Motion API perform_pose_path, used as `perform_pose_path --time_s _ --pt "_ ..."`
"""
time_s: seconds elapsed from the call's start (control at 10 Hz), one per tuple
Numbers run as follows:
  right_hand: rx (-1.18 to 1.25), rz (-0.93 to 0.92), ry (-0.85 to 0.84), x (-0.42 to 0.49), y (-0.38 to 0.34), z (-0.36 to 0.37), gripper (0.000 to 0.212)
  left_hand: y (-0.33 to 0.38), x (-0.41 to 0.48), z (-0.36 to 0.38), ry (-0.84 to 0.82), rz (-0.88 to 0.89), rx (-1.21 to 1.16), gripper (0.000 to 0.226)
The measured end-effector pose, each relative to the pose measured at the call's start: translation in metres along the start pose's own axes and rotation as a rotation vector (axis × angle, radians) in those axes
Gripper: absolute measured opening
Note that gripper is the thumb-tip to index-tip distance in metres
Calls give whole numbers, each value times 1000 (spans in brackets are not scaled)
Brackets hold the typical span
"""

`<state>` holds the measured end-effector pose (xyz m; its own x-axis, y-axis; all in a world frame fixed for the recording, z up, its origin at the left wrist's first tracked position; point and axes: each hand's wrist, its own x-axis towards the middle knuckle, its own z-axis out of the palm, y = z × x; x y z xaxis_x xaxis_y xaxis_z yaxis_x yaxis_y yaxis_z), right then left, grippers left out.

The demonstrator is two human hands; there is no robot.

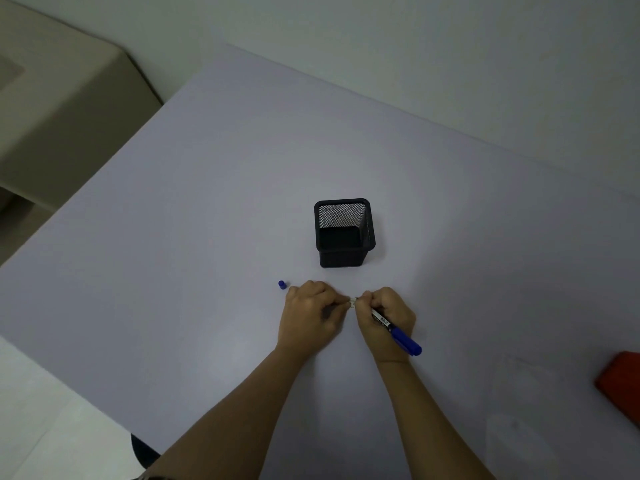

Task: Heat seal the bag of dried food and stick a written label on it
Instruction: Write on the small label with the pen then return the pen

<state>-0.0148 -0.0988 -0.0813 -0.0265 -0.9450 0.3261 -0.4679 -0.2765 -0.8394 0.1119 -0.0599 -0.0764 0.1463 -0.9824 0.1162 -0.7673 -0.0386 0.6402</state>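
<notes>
A small white label (352, 301) lies on the pale table (207, 202) between my two hands. My left hand (313, 315) has its fingers curled and pinches the label's left edge. My right hand (384, 318) grips a blue marker (398, 334), its tip down at the label and its blue rear end pointing back toward me. The marker's blue cap (282, 284) lies loose on the table just left of my left hand. No bag is in view.
A black mesh pen holder (344, 233) stands just beyond my hands. A red object (621, 382) sits at the right edge of the table. A beige cabinet (62, 109) stands off the table's left far corner.
</notes>
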Motion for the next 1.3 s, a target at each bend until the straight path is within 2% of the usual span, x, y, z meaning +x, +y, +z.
perform_pose_path --time_s 0.2,0.5,0.7,0.8,1.0,1.1,1.3 --pt "1 48 32 1 -8 -2 35 2 -1 -2 6 16 21 23" --pt "22 251 71 5 -16 2 29 2 0 -1 -1 4 14 22" --pt "-31 325 -34 4 -20 2 28 1 0 0 -6 7 23 21" --pt "-77 466 -139 6 -26 -3 24 1 0 1 -5 6 26 20" --pt "-105 450 -146 7 -29 -6 23 1 0 1 -7 2 21 20" --pt "-92 524 -180 5 -26 -2 34 1 0 1 -8 -4 17 19" --pt "-150 507 -211 10 -32 -9 20 2 0 0 -4 -2 22 20"
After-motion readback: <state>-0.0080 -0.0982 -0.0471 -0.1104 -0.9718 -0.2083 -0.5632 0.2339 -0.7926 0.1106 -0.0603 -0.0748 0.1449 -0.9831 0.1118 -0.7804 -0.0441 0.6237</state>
